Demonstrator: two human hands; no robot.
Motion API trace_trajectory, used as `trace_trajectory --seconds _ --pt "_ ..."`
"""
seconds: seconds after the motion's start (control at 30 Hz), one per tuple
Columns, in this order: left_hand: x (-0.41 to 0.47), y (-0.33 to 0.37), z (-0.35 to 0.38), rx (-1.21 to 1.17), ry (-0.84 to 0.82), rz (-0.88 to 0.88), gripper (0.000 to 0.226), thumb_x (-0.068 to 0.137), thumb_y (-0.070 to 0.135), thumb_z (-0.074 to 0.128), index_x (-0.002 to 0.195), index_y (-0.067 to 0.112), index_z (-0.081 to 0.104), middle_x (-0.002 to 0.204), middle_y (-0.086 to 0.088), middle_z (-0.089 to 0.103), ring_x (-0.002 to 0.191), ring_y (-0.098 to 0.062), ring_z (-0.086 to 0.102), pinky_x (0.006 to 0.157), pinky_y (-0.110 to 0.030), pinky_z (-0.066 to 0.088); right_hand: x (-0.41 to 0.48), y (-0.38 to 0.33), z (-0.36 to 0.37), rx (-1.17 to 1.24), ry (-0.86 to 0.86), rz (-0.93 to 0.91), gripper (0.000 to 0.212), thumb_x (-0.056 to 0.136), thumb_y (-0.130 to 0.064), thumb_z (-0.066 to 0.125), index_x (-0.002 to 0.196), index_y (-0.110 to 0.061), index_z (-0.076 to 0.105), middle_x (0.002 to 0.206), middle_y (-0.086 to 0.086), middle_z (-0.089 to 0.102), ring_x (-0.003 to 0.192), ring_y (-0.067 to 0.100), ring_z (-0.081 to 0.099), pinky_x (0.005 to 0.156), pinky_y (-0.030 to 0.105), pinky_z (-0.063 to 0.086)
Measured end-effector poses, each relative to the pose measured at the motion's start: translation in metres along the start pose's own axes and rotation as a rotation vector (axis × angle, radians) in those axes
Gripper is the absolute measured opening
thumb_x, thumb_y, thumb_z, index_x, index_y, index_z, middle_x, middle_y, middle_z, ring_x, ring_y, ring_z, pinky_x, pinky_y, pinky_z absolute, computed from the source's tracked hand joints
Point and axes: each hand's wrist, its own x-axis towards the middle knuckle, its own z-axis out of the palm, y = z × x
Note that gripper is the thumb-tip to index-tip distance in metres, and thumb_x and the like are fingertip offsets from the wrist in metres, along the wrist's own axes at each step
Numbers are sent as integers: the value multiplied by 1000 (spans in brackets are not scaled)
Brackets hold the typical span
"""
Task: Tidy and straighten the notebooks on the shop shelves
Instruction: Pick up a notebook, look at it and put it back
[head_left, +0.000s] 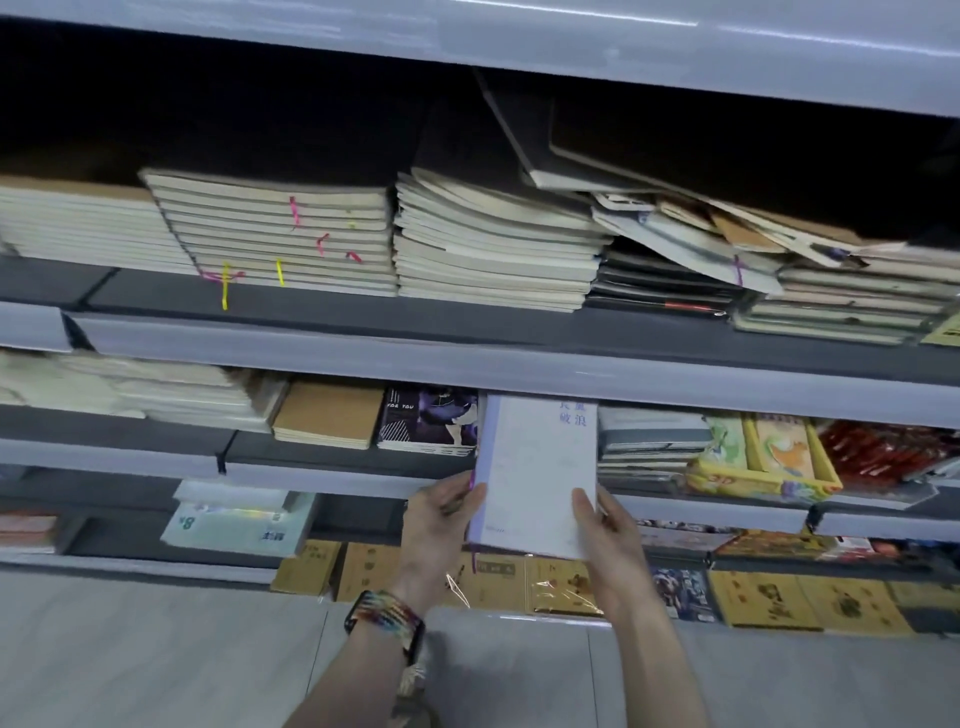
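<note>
Each hand's grip is clamped on the one white notebook with a lilac spine (540, 467), left hand (441, 512) and right hand (608, 530) at its lower corners, upright before a gap on the middle grey metal shelf (322, 475). Pushed in crooked, it'd probably knock the dark purple patterned notebook stack (428, 418) just beside it. I count five pale and black notebook stacks (498, 244) on the shelf above

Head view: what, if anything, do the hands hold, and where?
The white notebook, near its bottom: left hand on its lilac left edge, right hand on its right edge.

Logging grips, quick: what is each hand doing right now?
Left hand: holds the white notebook by its left edge.
Right hand: holds the same notebook's right edge.
</note>
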Motion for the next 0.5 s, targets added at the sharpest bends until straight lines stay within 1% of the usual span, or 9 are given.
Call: trace_trajectory --seconds 0.03,0.07,0.17,0.23,0.3,0.37,0.4,0.43,0.5 --pt "7 2 0 -10 0 -2 23 90 11 70 112 15 69 100 7 74 87 3 70 85 -20 56 5 -3 4 -1 9 5 30 96 -25 65 126 -23 62 121 3 71 111 24 68 105 49 49" --pt "13 4 0 -21 1 -6 23 90 12 70 112 14 69 100 7 74 87 3 70 87 -22 57 10 -5 8 2 25 17 36 95 -26 66 130 -22 59 123 5 70 112 25 67 106 50 48" --pt "34 9 -2 -33 13 -30 28 90 15 71 117 9 70 106 6 73 94 -5 69 93 -35 57 19 -16 18 10 41 19 47 95 -25 65 140 -21 52 130 6 64 117 24 62 107 49 47" --pt "48 11 -3 -26 10 -57 26 91 16 70 116 12 71 109 6 73 98 -9 70 94 -37 56 26 -24 25 9 39 34 48 95 -23 65 140 -20 50 131 4 61 116 23 61 103 48 49" --pt "59 14 -2 -65 7 -94 25 91 14 69 117 13 70 111 1 74 99 -12 70 94 -38 56 34 -32 31 -3 45 34 45 95 -21 65 137 -21 49 126 1 60 113 20 61 100 48 51" --pt "69 16 -1 -126 21 -146 29 92 12 68 121 10 68 111 -1 73 97 -12 69 95 -41 56 40 -41 38 -39 36 6 41 96 -19 64 135 -26 49 118 -8 56 113 17 57 104 49 48" --pt "73 17 0 -153 29 -160 29 92 11 68 120 10 68 110 -1 73 95 -11 68 96 -41 55 44 -43 40 -69 34 -17 41 97 -18 62 135 -28 49 117 -11 53 115 16 53 105 50 47" --pt "79 18 0 -164 33 -171 28 91 11 68 119 9 68 107 0 73 92 -10 66 97 -41 54 47 -45 44 -93 38 -33 41 98 -16 61 136 -27 50 119 -14 50 115 15 51 106 50 46" --pt "88 20 0 -168 43 -188 27 90 10 69 117 9 69 103 2 72 92 -10 65 98 -41 54 55 -48 49 -139 55 -52 39 99 -11 59 136 -19 52 128 -12 46 116 16 50 103 52 49"
